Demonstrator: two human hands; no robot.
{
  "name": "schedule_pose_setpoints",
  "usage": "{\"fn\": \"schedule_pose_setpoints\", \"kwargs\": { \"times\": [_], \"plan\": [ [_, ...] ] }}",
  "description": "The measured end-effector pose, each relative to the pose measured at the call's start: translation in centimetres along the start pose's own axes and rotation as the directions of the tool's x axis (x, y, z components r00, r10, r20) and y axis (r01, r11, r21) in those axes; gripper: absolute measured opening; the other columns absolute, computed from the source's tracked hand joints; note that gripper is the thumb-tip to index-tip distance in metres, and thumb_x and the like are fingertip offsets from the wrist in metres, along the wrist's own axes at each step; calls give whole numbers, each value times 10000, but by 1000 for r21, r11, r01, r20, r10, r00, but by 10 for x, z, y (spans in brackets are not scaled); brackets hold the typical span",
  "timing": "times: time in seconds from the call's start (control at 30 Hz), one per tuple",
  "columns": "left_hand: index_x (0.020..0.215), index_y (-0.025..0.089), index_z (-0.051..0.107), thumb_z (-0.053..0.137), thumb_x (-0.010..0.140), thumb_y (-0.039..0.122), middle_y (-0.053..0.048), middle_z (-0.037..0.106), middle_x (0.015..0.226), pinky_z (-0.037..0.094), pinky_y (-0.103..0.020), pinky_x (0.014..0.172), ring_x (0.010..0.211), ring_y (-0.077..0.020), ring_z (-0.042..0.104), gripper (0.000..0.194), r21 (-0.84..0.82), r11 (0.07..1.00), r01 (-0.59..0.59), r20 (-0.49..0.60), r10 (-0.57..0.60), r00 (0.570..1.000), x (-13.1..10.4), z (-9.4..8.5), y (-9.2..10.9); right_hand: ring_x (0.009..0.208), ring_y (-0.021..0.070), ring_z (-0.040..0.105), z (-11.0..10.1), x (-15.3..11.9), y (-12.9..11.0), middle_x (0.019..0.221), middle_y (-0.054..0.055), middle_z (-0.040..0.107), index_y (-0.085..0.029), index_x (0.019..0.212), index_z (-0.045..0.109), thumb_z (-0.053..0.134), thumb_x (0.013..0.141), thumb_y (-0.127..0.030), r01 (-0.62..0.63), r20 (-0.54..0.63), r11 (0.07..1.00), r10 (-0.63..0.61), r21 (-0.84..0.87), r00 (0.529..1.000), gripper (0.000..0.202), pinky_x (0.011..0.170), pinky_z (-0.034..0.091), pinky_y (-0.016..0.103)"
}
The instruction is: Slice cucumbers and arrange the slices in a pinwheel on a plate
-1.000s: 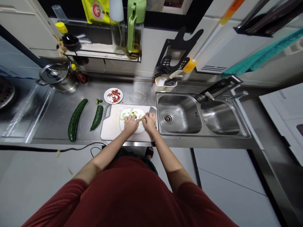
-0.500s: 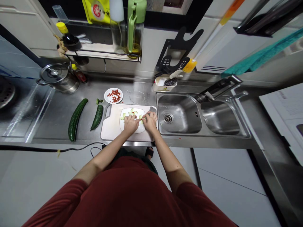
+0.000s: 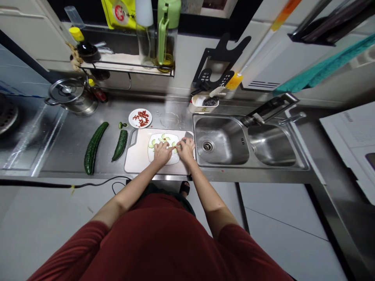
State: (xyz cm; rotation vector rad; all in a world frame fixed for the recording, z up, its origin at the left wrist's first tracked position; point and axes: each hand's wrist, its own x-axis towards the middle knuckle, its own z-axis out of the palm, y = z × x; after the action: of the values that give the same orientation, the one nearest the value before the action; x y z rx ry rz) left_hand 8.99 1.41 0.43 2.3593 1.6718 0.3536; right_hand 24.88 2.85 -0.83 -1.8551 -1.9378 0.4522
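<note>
A white squarish plate (image 3: 175, 160) lies on the pale cutting board (image 3: 137, 158), with thin cucumber slices (image 3: 164, 138) arranged along its far side and a small red bit among them. My left hand (image 3: 162, 153) rests over the plate's middle, fingers bent and apart, thumb stretched toward the right. At the plate's right side, my right hand (image 3: 186, 150) pinches at a cucumber slice (image 3: 174, 144); its fingertips almost meet my left thumb. The exact contact is too small to make out. A round white plate (image 3: 131, 121) of chopped red bits (image 3: 142, 118) stands behind the board.
Left of the board lie a cut cucumber (image 3: 120, 146), its small trimmings (image 3: 122, 125) and a whole cucumber (image 3: 95, 150). A lidded steel pot (image 3: 83, 105) stands at the back left. The double sink (image 3: 222, 156) adjoins the board's right, with a sponge holder (image 3: 204, 109) behind.
Both hands stay over the plate in nearly the same pose. The view shifts very slightly; no slice has visibly moved.
</note>
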Motion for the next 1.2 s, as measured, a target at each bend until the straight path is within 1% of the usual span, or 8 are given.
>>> {"fn": "schedule_pose_setpoints", "kwargs": {
  "times": [0.23,0.33,0.47,0.63,0.77,0.97,1.07,1.2],
  "plan": [
    [1053,311,705,443,897,279,-94,598,1089,257,-445,849,1003,-272,451,307,-16,999,46,-44,-46,998,-2,-1,-3,1191,301,298,-10,-2,-1,1250,90,467,-225,880,660,544,846,-285,13,-38,1000,-12,11,999,135,999,243,449],
    [1015,296,716,454,885,264,-97,600,1077,260,-447,851,999,-272,453,294,-14,998,55,-41,-55,998,-2,-1,-4,1207,300,280,-11,-5,-3,1255,84,463,-222,854,664,554,844,-294,33,-27,999,-33,15,999,132,1009,228,449],
    [1017,303,714,469,868,243,-95,596,1079,263,-449,851,1006,-274,451,293,-11,999,44,-22,-45,999,-2,0,-2,1218,299,267,-7,-6,-6,1250,80,459,-223,840,674,554,841,-292,65,3,998,-65,4,998,139,1019,218,453],
    [1065,323,700,470,860,230,-91,589,1100,265,-452,834,1009,-279,441,322,-13,1000,12,-19,-12,1000,-1,1,0,1213,295,275,-3,-4,-9,1241,83,462,-221,840,674,538,837,-247,99,4,995,-98,-24,995,138,1020,223,456],
    [1060,324,704,467,863,236,-90,586,1106,265,-453,830,1011,-282,436,321,-20,1000,-3,-23,2,1000,0,2,0,1228,302,265,-3,-3,-10,1249,87,466,-213,826,675,532,834,-225,131,15,990,-130,-61,991,144,1024,221,465],
    [1069,319,704,473,864,245,-95,581,1109,271,-449,842,1022,-280,437,318,-17,1000,9,-10,-9,1000,-1,1,2,1261,305,237,-6,-2,-12,1267,85,467,-209,820,681,534,825,-204,188,41,977,-185,-97,982,148,1038,220,465],
    [1069,314,705,476,863,238,-97,588,1096,270,-447,847,1021,-278,441,318,-26,999,23,-10,-23,1000,-1,1,2,1258,304,238,-6,-2,-12,1262,89,469,-206,821,684,530,828,-203,186,40,979,-183,-85,982,154,1039,217,466],
    [1028,298,714,483,860,234,-88,604,1072,269,-443,854,1003,-271,453,292,-45,997,67,-33,-69,997,-3,1,-1,1238,303,253,-7,-3,-8,1251,86,472,-219,856,695,530,829,-217,143,35,989,-142,-34,989,167,1034,214,470]
  ]
}}
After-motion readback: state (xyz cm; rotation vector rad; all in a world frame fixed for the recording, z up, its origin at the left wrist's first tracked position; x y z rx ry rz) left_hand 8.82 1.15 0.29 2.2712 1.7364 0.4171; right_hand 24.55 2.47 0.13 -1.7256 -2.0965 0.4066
